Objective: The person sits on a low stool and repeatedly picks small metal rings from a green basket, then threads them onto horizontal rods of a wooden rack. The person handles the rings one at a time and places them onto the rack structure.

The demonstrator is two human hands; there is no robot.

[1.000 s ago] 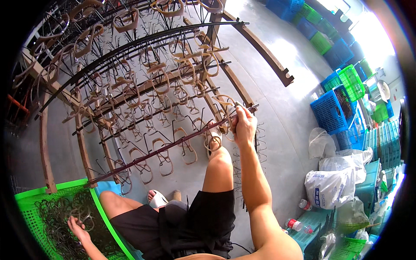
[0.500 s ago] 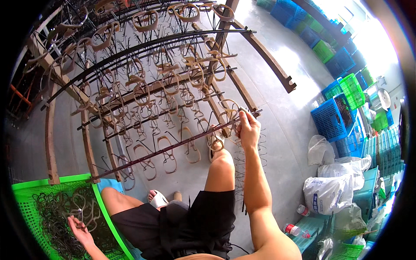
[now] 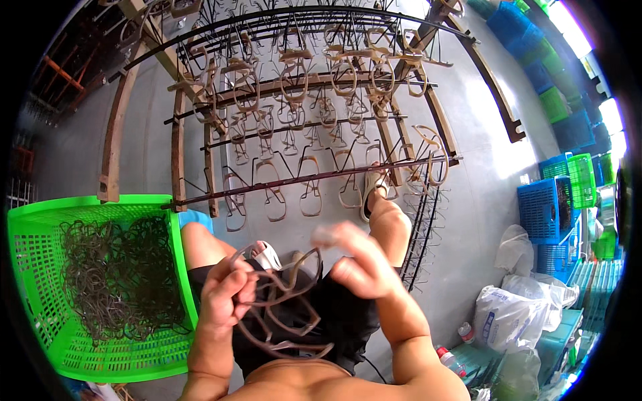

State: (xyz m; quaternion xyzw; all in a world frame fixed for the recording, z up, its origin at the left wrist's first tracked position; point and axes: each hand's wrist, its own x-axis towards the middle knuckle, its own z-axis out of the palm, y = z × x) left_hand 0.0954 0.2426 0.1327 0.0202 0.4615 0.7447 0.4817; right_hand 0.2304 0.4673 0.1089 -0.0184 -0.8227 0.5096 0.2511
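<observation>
Over my lap, my left hand is closed on several brownish eyeglass frames, which fan out to its right. My right hand is beside their right side, blurred, with thumb and fingers apart; it seems to hold nothing. Beyond my hands, a dark red rod spans a wooden rack, and tan eyeglass frames hang along it. At my left stands a green plastic basket with a tangled heap of dark eyeglass frames in it.
More rods with hanging frames fill the rack farther back. A slim dark rack with hooks stands right of my leg. Further right are white plastic bags, bottles and stacked blue crates. Wooden arms jut out from the rack.
My right hand has left the end of the red rod and come back over my lap. My left hand has lifted out of the green basket with eyeglass frames. The view has shifted left.
</observation>
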